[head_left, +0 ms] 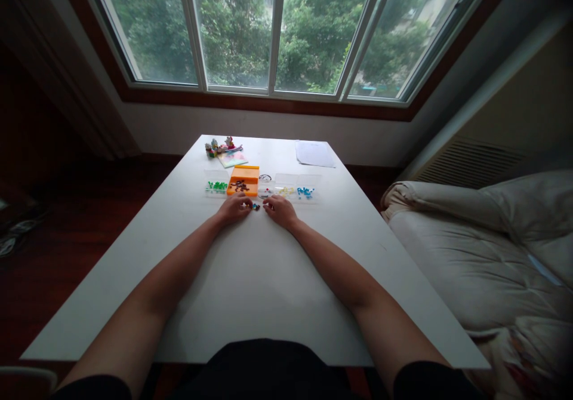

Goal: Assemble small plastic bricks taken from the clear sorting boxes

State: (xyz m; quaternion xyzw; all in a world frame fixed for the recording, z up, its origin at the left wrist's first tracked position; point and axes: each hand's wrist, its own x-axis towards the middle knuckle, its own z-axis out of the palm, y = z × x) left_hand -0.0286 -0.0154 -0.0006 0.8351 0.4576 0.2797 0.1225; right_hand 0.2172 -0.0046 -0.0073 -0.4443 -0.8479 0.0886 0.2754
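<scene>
You have open bench (250, 286) on the near side; the orange box (244, 180) blocks the far side.

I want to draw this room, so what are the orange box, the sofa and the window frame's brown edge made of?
The orange box looks like smooth plastic: bright, even colour, crisp straight edges. The sofa seems covered in soft, dull fabric, since it wrinkles and puckers. The brown edge may be varnished wood, being reddish-brown, but painted board could look alike.

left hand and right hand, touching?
Apart. Head view shows a small coloured cluster on the table between the left hand and right hand.
</scene>
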